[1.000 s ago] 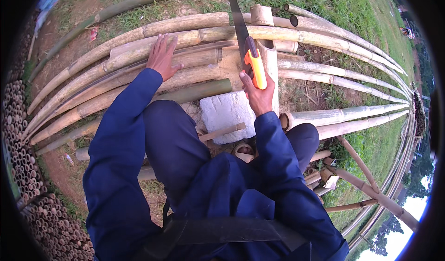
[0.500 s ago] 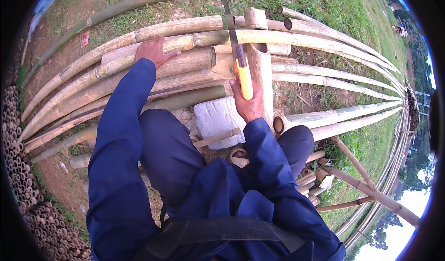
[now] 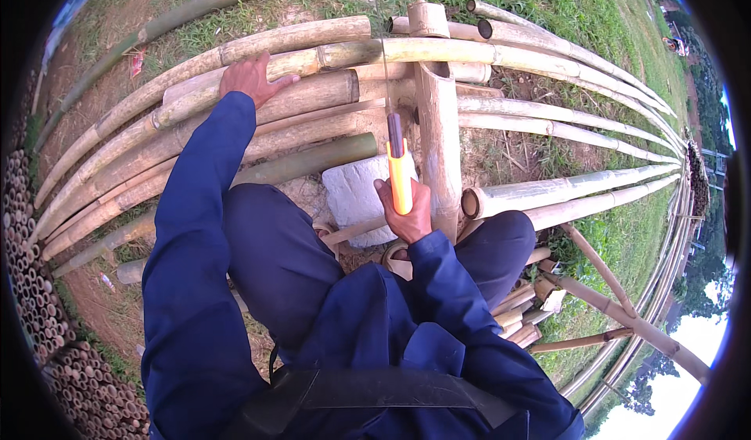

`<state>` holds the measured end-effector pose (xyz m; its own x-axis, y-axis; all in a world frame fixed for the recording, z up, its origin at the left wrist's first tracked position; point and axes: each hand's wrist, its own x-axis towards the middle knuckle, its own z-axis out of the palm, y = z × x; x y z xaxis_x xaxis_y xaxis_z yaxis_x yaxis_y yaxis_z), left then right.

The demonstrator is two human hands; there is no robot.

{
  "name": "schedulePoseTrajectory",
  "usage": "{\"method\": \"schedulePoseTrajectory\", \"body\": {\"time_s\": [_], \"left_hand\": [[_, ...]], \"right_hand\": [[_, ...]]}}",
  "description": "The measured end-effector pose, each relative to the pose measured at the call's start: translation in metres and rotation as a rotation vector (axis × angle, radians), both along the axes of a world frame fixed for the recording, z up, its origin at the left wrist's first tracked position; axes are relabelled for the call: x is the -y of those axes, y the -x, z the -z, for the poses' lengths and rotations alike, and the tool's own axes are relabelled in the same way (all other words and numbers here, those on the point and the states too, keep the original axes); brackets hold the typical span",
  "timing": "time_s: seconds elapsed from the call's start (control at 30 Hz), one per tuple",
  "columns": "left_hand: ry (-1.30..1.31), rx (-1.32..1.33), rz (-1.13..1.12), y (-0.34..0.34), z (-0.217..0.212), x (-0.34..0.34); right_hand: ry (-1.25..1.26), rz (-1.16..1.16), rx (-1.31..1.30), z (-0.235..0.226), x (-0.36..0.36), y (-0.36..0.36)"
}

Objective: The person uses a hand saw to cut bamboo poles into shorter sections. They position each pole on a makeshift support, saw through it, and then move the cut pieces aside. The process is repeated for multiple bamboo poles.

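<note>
A long pale bamboo pole (image 3: pixel 446 50) runs across in front of me, curving down at the left. My left hand (image 3: pixel 252 80) grips it from above, thumb apart from the fingers. My right hand (image 3: pixel 410 213) is closed round the yellow-orange handle of a handsaw (image 3: pixel 400 178). The saw's thin blade, seen nearly edge-on, crosses the pole just left of a thick bamboo support (image 3: pixel 440 139). The pole rests across that support. How deep the blade sits in the pole I cannot tell.
More bamboo poles (image 3: pixel 313 94) lie at the left beneath my forearm, and others (image 3: pixel 571 190) stretch to the right. A white block (image 3: pixel 344 193) sits before my knees. Bamboo offcuts (image 3: pixel 516 307) lie by my right leg. Cut bamboo ends (image 3: pixel 86 377) are stacked at lower left.
My right hand has drawn the handsaw back toward my body and slightly left, and the blade now shows more edge-on. My left hand keeps its hold on the pole.
</note>
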<state>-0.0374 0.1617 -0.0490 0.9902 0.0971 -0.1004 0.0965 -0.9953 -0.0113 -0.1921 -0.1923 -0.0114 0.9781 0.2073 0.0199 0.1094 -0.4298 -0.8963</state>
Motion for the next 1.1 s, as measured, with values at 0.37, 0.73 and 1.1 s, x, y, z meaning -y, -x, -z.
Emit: {"method": "schedulePoseTrajectory", "body": {"time_s": [0.37, 0.73, 1.1], "left_hand": [[-0.040, 0.055, -0.023, 0.008, 0.009, 0.003], [-0.007, 0.023, -0.041, 0.012, 0.001, 0.004], [0.201, 0.147, -0.077, 0.002, 0.018, -0.012]], "right_hand": [[-0.132, 0.141, -0.246, 0.002, 0.019, -0.038], [-0.073, 0.102, -0.262, -0.042, 0.068, 0.093], [-0.139, 0.110, -0.174, -0.003, 0.023, -0.018]]}}
